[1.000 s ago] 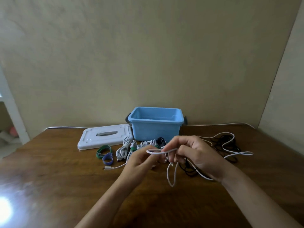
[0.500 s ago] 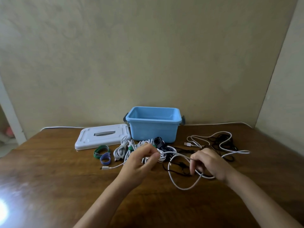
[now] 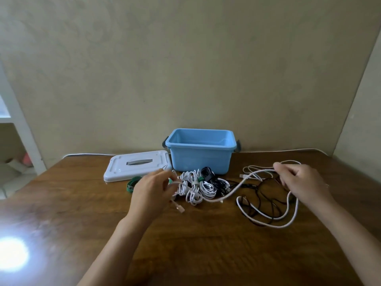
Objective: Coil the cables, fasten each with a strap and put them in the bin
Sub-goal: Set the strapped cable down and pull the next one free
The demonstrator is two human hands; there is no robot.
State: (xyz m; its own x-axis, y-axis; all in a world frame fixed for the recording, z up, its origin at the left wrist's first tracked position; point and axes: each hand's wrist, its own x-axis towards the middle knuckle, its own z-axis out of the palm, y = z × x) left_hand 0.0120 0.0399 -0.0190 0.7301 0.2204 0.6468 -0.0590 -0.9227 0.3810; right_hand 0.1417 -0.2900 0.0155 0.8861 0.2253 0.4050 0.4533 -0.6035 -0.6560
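Note:
My left hand (image 3: 151, 193) pinches one end of a loose white cable (image 3: 233, 191), its connector dangling below the fingers. My right hand (image 3: 303, 182) grips the same cable farther along, so it hangs in a slack span between the hands and loops on the table under the right hand. Several coiled, strapped cables (image 3: 198, 187), white and black, lie in front of the open blue bin (image 3: 201, 154). A green strap (image 3: 131, 184) lies left of my left hand, partly hidden by it. Loose black cable (image 3: 266, 195) is tangled under the white loops.
The bin's white lid (image 3: 138, 168) lies flat to the left of the bin. Another white cable with a USB plug (image 3: 250, 172) lies right of the bin. The brown wooden table (image 3: 206, 244) meets the wall behind the bin. A bright glare spot sits at the lower left.
My hands have moved apart: the right hand slid right along the white cable and the left shifted left, stretching the cable out. The earlier small loop between the hands is gone.

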